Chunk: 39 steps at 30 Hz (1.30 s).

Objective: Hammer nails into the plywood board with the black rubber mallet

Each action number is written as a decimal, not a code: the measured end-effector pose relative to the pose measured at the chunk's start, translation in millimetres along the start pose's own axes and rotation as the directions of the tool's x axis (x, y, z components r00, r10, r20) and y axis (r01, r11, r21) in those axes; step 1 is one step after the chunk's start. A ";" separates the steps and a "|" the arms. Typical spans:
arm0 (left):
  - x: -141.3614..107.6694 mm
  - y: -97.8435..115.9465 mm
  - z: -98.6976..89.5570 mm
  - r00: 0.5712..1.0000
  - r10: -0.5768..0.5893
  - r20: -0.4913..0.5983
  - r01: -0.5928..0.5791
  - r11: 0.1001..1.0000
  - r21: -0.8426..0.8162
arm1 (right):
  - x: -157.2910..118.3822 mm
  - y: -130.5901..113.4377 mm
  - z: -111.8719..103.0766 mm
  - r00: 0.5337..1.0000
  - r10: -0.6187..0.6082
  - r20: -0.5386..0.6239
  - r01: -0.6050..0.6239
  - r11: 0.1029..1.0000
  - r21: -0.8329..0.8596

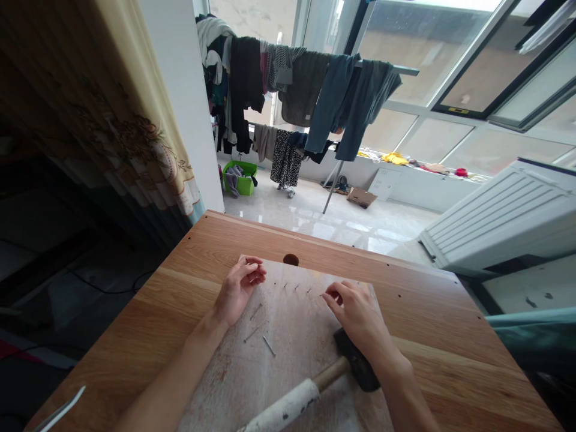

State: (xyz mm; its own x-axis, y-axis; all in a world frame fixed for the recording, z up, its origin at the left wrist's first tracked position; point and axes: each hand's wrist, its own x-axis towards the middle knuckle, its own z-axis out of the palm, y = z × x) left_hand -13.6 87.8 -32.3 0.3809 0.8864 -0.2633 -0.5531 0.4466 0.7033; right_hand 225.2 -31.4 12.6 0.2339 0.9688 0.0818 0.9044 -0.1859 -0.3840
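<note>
A pale, worn board (pixel 306 336) lies on the wooden tabletop. Three thin nails (pixel 296 287) stand in a row near its far edge. Just right of that row, my right hand (pixel 355 309) has thumb and forefinger pinched at what looks like another nail, mostly hidden by the fingertips. My left hand (pixel 240 288) rests at the board's far left corner, fingers loosely curled and apart, holding nothing. Three loose nails (pixel 269 345) lie on the board's left part. Below my right wrist lies a hammer (pixel 292 403) with a black head and white-wrapped handle, partly covered by my forearm.
The wooden tabletop (pixel 432 342) has a round dark hole (pixel 291 259) beyond the board. A shiny curved object (pixel 63 409) shows at the lower left. Past the table are a green basket (pixel 245 183), a clothes rack with hanging clothes (pixel 306 84) and a white appliance (pixel 504 210).
</note>
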 end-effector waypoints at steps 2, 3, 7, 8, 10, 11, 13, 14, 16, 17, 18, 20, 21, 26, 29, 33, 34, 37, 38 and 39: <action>0.3 -0.2 -0.2 1.000 0.000 0.002 0.000 1.000 -0.006 | 2.2 -1.7 1.8 1.000 -0.017 0.010 0.017 1.000 0.005; 0.5 -0.4 -0.3 1.000 -0.001 0.003 0.001 1.000 -0.007 | 3.2 -3.1 1.3 1.000 -0.025 0.007 0.025 1.000 0.012; 0.8 -0.6 0.3 1.000 -0.003 0.009 0.003 1.000 -0.009 | 5.2 -13.5 -12.3 0.998 -0.064 -0.027 0.066 0.996 0.063; 0.6 -0.4 0.7 1.000 -0.002 0.008 0.002 1.000 -0.012 | 4.4 -18.4 -17.4 0.996 -0.084 -0.029 0.086 0.993 0.085; 0.0 0.3 1.5 1.000 0.000 0.006 0.000 1.000 -0.020 | 0.4 -31.6 -25.4 0.989 -0.149 -0.002 0.147 0.973 0.178; -0.4 0.7 1.9 1.000 -0.001 0.006 0.001 1.000 -0.022 | -2.6 -39.3 -27.2 0.980 -0.196 0.038 0.180 0.949 0.260; -1.0 1.3 2.5 1.000 -0.002 0.007 0.002 1.000 -0.023 | -9.0 -53.3 -24.7 0.953 -0.270 0.136 0.194 0.890 0.412; -1.2 1.5 2.6 1.000 -0.003 0.007 0.004 1.000 -0.023 | -11.7 -58.2 -20.6 0.941 -0.285 0.180 0.183 0.879 0.440; -1.4 1.4 2.5 1.000 -0.004 0.009 0.005 1.000 -0.025 | -14.5 -61.4 -9.4 0.951 -0.250 0.180 0.167 0.909 0.383; -1.3 1.1 2.4 1.000 -0.004 0.009 0.004 1.000 -0.028 | -14.3 -59.6 -3.6 0.967 -0.212 0.142 0.156 0.931 0.330; -1.2 0.8 2.1 1.000 -0.003 0.010 0.004 1.000 -0.029 | -13.1 -56.1 1.3 0.979 -0.176 0.104 0.141 0.948 0.286; -1.1 0.2 1.7 1.000 -0.003 0.011 0.004 1.000 -0.028 | -8.4 -46.2 7.4 0.993 -0.112 0.034 0.102 0.970 0.221; -1.0 0.1 1.6 1.000 -0.004 0.011 0.004 1.000 -0.026 | -5.4 -41.3 8.7 0.996 -0.087 0.009 0.083 0.977 0.197; -0.8 0.1 1.3 1.000 0.000 0.016 0.001 1.000 -0.024 | 8.2 -29.3 11.8 0.999 -0.027 -0.040 0.030 0.996 0.083; -0.3 -0.4 0.5 1.000 0.001 0.021 0.000 1.000 -0.029 | 13.1 -29.8 16.5 0.999 -0.042 -0.017 0.043 0.998 0.055; 0.3 -1.7 -0.7 1.000 0.003 0.019 -0.002 1.000 -0.030 | 14.8 -36.5 10.1 0.994 -0.112 -0.003 0.112 0.990 0.089; 0.3 -1.8 -0.8 1.000 0.003 0.018 -0.002 1.000 -0.030 | 14.0 -39.8 5.6 0.990 -0.138 0.003 0.137 0.984 0.111; -0.2 -1.6 -0.4 1.000 0.006 0.016 -0.005 0.999 -0.037 | 8.6 -51.7 -7.6 0.972 -0.230 0.054 0.215 0.955 0.203; -0.3 -1.4 -0.1 1.000 0.006 0.015 -0.006 0.999 -0.037 | 6.4 -55.2 -10.0 0.963 -0.257 0.084 0.232 0.944 0.235; -0.5 -1.3 0.1 1.000 0.006 0.014 -0.006 0.999 -0.037 | 4.4 -57.6 -10.7 0.955 -0.276 0.113 0.239 0.935 0.261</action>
State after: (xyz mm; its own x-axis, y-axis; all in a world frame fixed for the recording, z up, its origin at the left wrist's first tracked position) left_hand -13.1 86.8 -33.1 0.3879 0.8873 -0.2495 -0.5823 0.4458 0.6799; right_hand 177.9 -18.2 44.9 -0.0662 0.9946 0.0803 0.8088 0.1006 -0.5794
